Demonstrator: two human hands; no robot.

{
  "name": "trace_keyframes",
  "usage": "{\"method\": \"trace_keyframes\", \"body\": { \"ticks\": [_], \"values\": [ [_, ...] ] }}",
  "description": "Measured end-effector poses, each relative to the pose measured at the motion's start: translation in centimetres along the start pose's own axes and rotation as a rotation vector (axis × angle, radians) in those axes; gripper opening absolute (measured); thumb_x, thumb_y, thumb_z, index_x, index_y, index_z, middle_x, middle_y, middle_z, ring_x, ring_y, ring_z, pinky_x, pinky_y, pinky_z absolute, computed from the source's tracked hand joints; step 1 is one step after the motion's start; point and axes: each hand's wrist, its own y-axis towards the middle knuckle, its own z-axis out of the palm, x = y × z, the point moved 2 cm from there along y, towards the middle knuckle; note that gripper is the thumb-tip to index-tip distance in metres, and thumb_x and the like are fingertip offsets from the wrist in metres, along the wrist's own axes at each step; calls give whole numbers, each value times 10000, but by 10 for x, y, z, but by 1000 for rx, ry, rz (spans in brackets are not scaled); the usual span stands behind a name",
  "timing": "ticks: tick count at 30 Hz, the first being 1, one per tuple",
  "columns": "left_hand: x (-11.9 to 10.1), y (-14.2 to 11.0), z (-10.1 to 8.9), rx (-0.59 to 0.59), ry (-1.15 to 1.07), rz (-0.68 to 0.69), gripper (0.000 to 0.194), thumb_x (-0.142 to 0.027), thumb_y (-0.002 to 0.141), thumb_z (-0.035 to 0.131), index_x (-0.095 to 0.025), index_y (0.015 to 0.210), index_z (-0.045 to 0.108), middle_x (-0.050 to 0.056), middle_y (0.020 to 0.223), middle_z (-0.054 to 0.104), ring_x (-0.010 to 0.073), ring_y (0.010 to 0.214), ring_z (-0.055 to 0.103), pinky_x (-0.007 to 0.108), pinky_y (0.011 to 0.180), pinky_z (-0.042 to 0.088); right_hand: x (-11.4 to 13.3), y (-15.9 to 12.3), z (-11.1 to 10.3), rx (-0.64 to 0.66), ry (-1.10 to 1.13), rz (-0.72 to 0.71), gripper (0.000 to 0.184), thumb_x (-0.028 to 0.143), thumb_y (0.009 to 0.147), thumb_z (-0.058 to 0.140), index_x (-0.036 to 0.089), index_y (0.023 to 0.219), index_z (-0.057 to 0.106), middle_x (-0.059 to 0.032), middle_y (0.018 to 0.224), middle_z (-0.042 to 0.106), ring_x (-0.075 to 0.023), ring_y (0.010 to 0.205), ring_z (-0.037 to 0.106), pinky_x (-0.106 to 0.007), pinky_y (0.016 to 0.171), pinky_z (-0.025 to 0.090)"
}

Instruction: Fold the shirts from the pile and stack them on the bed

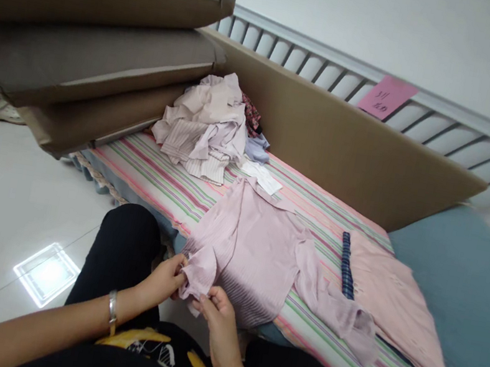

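Observation:
A light pink shirt (263,243) lies spread over a striped mat, one sleeve stretched out to the right. Its other sleeve hangs over the near edge, where both my hands grip the cuff end. My left hand (166,277), with a silver band on the wrist, pinches the cuff's left side. On the right side of the same cuff, my right hand (217,314) holds the cloth between thumb and fingers. Parts of the fingertips are hidden by the fabric.
A rumpled heap of clothes (208,120) sits at the back left, beside stacked brown cushions (93,49). To the right is a folded peach garment (396,292) with a blue plaid edge. A brown board (329,135) stands along the rail. A pink note (387,98) hangs there.

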Motion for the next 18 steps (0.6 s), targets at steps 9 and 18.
{"method": "trace_keyframes", "body": {
  "ticks": [9, 18],
  "values": [
    [-24, -32, -3, 183, 415, 384, 192, -170, 826, 425, -175, 879, 610, 23, 774, 631, 128, 689, 555, 221, 658, 424, -17, 3, -2, 51, 409, 316, 492, 519, 759, 618, 139, 1069, 585, -110, 1035, 673, -222, 874, 643, -387, 809, 490],
    [-31, -44, -8, 383, 399, 411, 251, -262, 846, 513, -210, 1066, 620, 32, 842, 633, 150, 758, 558, 242, 729, 436, -26, 25, -3, -15, 351, 297, 388, 351, 612, 767, 141, 905, 624, -46, 717, 693, -200, 639, 635, -321, 620, 493]
  ]
}}
